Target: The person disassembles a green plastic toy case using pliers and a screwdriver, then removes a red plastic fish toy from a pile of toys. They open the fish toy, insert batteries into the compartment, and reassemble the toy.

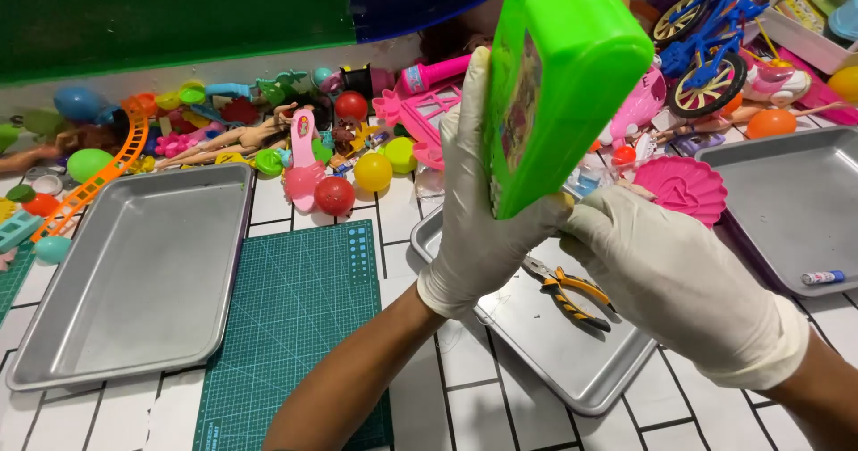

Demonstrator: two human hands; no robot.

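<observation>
Both hands wear thin cream latex gloves. The left hand (pixel 478 205) grips a glossy bright-green plastic toy case (pixel 559 80) along its side, held upright above a dull metal tray (pixel 581 366); the right hand (pixel 666 277) pinches its lower corner. Orange-handled pliers (pixel 572 292) lie in that tray. A ruled green cutting mat (pixel 295 326) covers white tiled tabletop (pixel 500 411).

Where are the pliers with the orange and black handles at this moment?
In the head view, the pliers lie in the middle metal tray, right of centre, just below the gloved right hand and beside the left hand.
</observation>
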